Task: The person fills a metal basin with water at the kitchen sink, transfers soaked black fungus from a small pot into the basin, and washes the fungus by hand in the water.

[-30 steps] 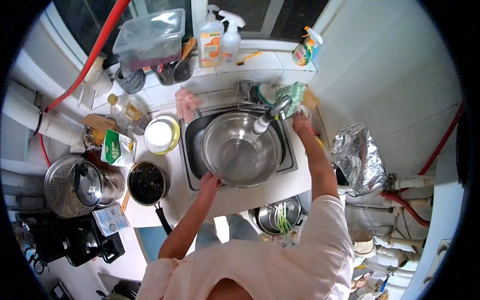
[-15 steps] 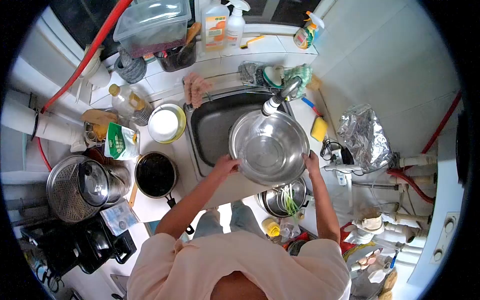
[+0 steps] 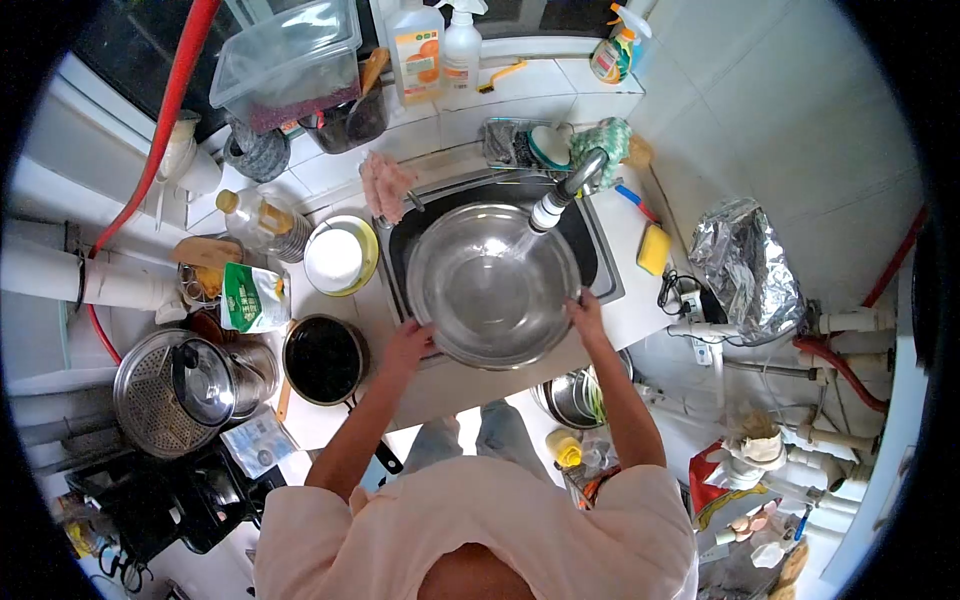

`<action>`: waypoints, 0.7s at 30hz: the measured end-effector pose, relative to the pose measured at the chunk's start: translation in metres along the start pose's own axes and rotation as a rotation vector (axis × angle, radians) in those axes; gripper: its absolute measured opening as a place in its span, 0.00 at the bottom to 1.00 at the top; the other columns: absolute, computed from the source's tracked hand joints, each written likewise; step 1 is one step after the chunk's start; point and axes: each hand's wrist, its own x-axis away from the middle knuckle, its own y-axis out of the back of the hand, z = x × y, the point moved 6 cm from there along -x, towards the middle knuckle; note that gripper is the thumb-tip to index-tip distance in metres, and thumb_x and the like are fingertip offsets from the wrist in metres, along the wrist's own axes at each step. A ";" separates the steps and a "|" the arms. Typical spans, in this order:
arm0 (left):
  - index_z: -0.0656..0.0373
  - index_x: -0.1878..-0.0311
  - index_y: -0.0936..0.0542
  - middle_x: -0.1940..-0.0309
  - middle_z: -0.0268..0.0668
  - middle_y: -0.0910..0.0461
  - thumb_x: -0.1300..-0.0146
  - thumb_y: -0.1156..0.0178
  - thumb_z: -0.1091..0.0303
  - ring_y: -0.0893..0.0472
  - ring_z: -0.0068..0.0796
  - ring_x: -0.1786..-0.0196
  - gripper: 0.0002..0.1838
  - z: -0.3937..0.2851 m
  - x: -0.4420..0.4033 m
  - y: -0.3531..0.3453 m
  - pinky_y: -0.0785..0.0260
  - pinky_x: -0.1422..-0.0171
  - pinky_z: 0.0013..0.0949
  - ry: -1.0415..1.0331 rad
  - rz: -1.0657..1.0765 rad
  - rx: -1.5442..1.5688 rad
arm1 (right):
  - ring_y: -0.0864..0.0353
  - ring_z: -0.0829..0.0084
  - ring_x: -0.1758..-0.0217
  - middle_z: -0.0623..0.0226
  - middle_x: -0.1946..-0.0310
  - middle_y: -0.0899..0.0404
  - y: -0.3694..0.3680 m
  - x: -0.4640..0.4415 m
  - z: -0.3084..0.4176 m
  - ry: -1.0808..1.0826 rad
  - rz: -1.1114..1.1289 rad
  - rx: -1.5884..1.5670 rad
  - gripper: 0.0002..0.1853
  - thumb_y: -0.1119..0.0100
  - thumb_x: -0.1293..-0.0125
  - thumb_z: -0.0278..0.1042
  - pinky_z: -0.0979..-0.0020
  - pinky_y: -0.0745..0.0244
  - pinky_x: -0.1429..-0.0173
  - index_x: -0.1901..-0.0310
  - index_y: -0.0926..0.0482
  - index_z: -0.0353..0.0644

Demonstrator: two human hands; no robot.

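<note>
A large steel mixing bowl point(image 3: 494, 345) sits over the sink point(image 3: 612, 278) beneath the faucet point(image 3: 572, 190), whose stream runs into it. My left hand point(image 3: 407, 343) grips the near left part of its rim. On the right side of the rim, my right hand point(image 3: 583, 312) is closed, its thumb toward the bowl's inside. Most of the sink basin is hidden by the bowl.
Left of the sink stand a white bowl on a yellow-rimmed dish point(image 3: 335, 258) and a dark pan point(image 3: 325, 360). A yellow sponge point(image 3: 654, 250) lies to the right. A pink cloth point(image 3: 387, 187) hangs at the back. Below right is a pot with green stalks point(image 3: 592, 392).
Both hands have shifted the bowl to the left, further over the sink. It now looks more level, with the faucet stream falling near its right side.
</note>
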 end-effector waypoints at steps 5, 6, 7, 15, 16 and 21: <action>0.63 0.63 0.27 0.70 0.34 0.26 0.45 0.39 0.63 0.27 0.23 0.68 0.13 -0.042 0.003 -0.066 0.34 0.65 0.27 -0.306 0.115 -0.290 | 0.24 0.73 0.67 0.64 0.68 0.22 0.032 -0.015 -0.013 -0.314 -0.053 -0.264 0.13 0.47 0.43 0.29 0.73 0.28 0.64 0.56 0.27 0.34; 0.62 0.63 0.27 0.69 0.35 0.26 0.45 0.39 0.63 0.27 0.23 0.67 0.14 -0.051 0.002 -0.071 0.34 0.64 0.26 -0.387 0.103 -0.333 | 0.23 0.72 0.67 0.64 0.68 0.22 0.026 -0.021 -0.023 -0.394 -0.021 -0.304 0.13 0.46 0.43 0.29 0.72 0.28 0.64 0.57 0.27 0.34; 0.62 0.62 0.28 0.68 0.35 0.26 0.45 0.39 0.63 0.27 0.22 0.65 0.14 -0.060 0.000 -0.075 0.35 0.63 0.26 -0.468 0.088 -0.375 | 0.23 0.72 0.67 0.64 0.68 0.22 0.019 -0.029 -0.038 -0.474 0.015 -0.343 0.12 0.46 0.43 0.29 0.71 0.27 0.64 0.58 0.26 0.34; 0.61 0.61 0.27 0.53 0.42 0.26 0.43 0.42 0.73 0.28 0.27 0.50 0.07 -0.085 0.050 -0.018 0.36 0.47 0.27 -0.694 -0.015 -0.268 | 0.23 0.73 0.74 0.66 0.73 0.22 -0.054 -0.018 -0.054 -0.786 0.234 -0.581 0.09 0.43 0.44 0.30 0.71 0.26 0.69 0.64 0.24 0.33; 0.63 0.63 0.27 0.51 0.44 0.26 0.42 0.44 0.73 0.29 0.30 0.45 0.05 -0.088 0.070 -0.008 0.38 0.43 0.30 -0.600 -0.017 -0.195 | 0.24 0.73 0.76 0.66 0.74 0.23 -0.059 -0.013 -0.051 -0.818 0.250 -0.615 0.09 0.43 0.44 0.30 0.71 0.26 0.71 0.64 0.24 0.34; 0.63 0.64 0.26 0.58 0.41 0.23 0.42 0.44 0.75 0.25 0.27 0.54 0.04 -0.059 0.137 0.061 0.34 0.49 0.27 -0.571 -0.244 -0.229 | 0.24 0.69 0.72 0.63 0.67 0.21 -0.043 0.011 -0.060 -0.887 0.510 -0.352 0.21 0.43 0.44 0.47 0.69 0.28 0.71 0.56 0.26 0.39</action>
